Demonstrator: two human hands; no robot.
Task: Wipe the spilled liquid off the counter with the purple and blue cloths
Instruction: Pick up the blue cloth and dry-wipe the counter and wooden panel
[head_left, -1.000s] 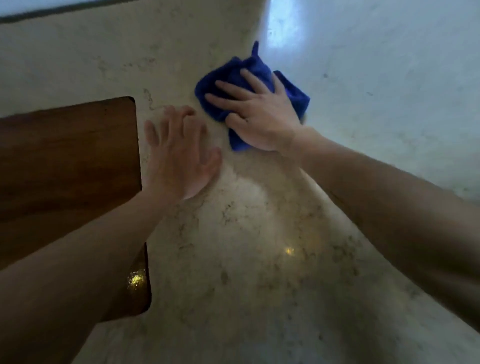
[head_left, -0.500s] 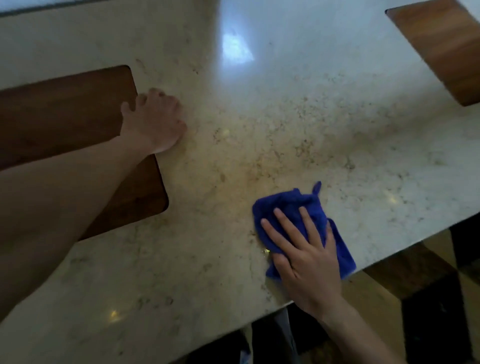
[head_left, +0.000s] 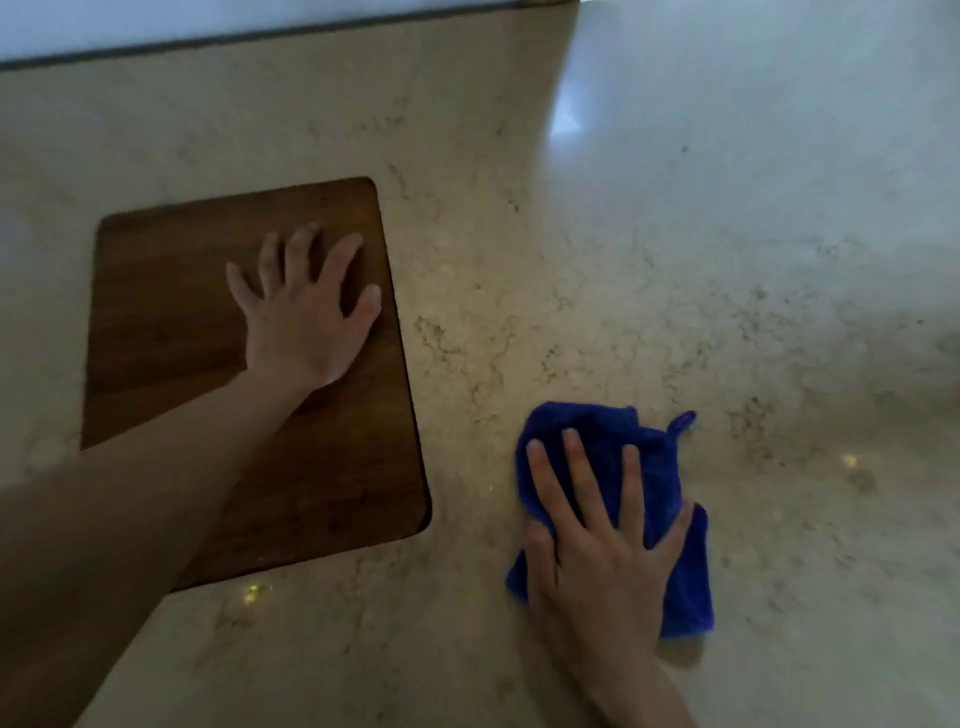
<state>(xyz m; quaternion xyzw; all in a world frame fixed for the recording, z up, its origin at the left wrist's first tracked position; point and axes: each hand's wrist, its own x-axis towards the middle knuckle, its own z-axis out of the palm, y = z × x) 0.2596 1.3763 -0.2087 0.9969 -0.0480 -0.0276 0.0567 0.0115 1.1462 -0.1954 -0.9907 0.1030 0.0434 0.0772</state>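
A crumpled blue cloth (head_left: 655, 467) lies on the pale marbled counter (head_left: 519, 270), right of centre near the front. My right hand (head_left: 597, 551) presses flat on top of it, fingers spread, covering its lower left part. My left hand (head_left: 306, 317) rests open, palm down, on a dark wooden board (head_left: 171, 312) set in the counter to the left. It holds nothing. No purple cloth is in view, and I cannot make out any liquid on the stone.
The counter's far edge (head_left: 260, 36) runs along the top of the view. A bright glare (head_left: 576, 111) lies on the stone at the upper right. Open counter stretches to the right of the cloth.
My left hand has moved from the counter beside the board onto the board, fingers spread. My right hand still presses the blue cloth; the view has shifted, so the near counter edge is gone.
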